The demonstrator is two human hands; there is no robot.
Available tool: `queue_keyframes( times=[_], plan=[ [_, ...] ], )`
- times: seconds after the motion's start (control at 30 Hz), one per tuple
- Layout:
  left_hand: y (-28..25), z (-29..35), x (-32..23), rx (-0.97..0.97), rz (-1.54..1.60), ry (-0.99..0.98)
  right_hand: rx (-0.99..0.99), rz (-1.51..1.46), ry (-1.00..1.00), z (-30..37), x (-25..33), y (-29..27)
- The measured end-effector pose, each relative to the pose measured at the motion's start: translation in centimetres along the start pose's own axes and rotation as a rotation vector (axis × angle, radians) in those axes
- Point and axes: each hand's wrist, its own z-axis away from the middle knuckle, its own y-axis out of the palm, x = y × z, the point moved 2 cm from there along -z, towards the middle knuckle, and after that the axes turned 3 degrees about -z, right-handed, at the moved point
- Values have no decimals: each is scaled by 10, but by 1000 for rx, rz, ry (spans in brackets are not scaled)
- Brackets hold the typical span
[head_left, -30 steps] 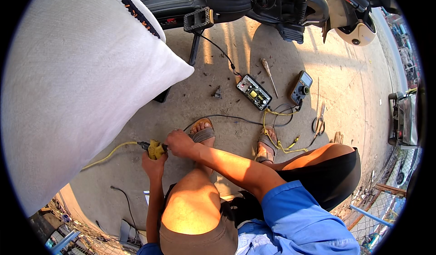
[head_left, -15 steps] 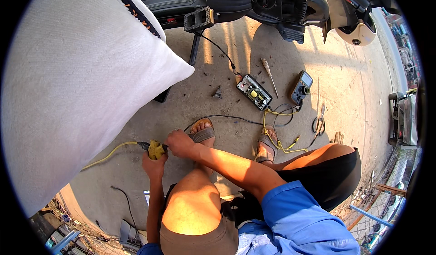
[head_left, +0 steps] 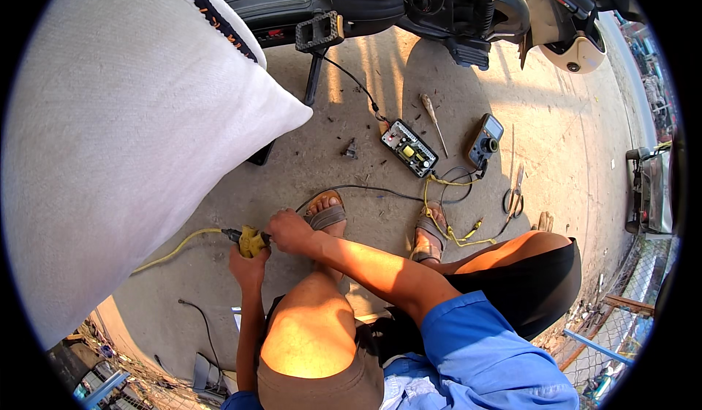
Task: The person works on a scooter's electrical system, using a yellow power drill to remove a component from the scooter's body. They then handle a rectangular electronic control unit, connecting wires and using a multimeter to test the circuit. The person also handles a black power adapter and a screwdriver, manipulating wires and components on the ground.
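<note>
I squat on a concrete floor. My left hand (head_left: 247, 267) grips a yellow plug (head_left: 251, 240) on the end of a yellow cable (head_left: 174, 251) that runs off to the left. My right hand (head_left: 287, 231) is closed on the other side of that plug, where a black wire (head_left: 351, 188) leaves toward the right. Both hands meet just left of my sandalled left foot (head_left: 325, 216).
A large white sack (head_left: 124, 132) fills the left. Ahead lie an open circuit board (head_left: 408, 147), a screwdriver (head_left: 433, 120), a multimeter (head_left: 485, 141), scissors (head_left: 513, 199) and yellow wires (head_left: 457, 233). A scooter's underside (head_left: 409, 1) and stand (head_left: 316, 59) span the top.
</note>
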Motion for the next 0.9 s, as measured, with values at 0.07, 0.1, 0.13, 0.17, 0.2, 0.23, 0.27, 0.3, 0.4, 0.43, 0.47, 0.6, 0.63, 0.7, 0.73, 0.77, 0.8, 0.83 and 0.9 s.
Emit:
queue_keyframes(
  times=[0.07,0.1,0.13,0.17,0.2,0.23,0.27,0.3,0.4,0.43,0.47,0.6,0.63,0.7,0.73,0.77,0.8,0.83,0.9],
  plan=[
    [0,0,1,-1,2,0,-5,4,-1,0,0,1],
    [0,0,2,-1,-5,-1,-7,11,-8,0,0,1],
    [0,0,3,-1,-11,-2,-10,17,-14,0,0,1],
    [0,0,2,3,-5,-5,-13,23,-19,1,0,1],
    [0,0,0,6,2,-8,-7,23,-15,1,-1,1],
    [0,0,-1,10,9,-12,-1,22,-11,0,-1,1],
    [0,1,-1,10,13,-13,5,21,-7,0,-1,1],
    [0,1,-2,11,18,-15,11,24,-4,0,0,0],
    [-1,0,1,7,3,-10,21,26,-4,0,1,-1],
    [-1,0,2,4,-7,-8,18,21,-9,0,2,-1],
    [-1,0,1,5,-14,-7,15,17,-12,0,1,-2],
    [-1,0,-2,7,-15,-5,-7,4,-14,1,1,-2],
    [-1,1,-3,8,-9,-6,-8,6,-13,1,1,-2],
    [-2,1,-4,12,14,-13,-1,10,-12,1,2,-4],
    [-3,1,-4,13,25,-17,7,13,-11,0,3,-4],
    [-2,1,-4,12,22,-13,14,17,-8,0,2,-4],
    [-1,1,-3,11,19,-9,13,17,-7,0,1,-4],
    [-1,0,-3,10,16,-6,11,18,-7,0,1,-4],
    [-1,1,-3,11,-6,-7,9,14,-10,0,0,-3]
  ],
)
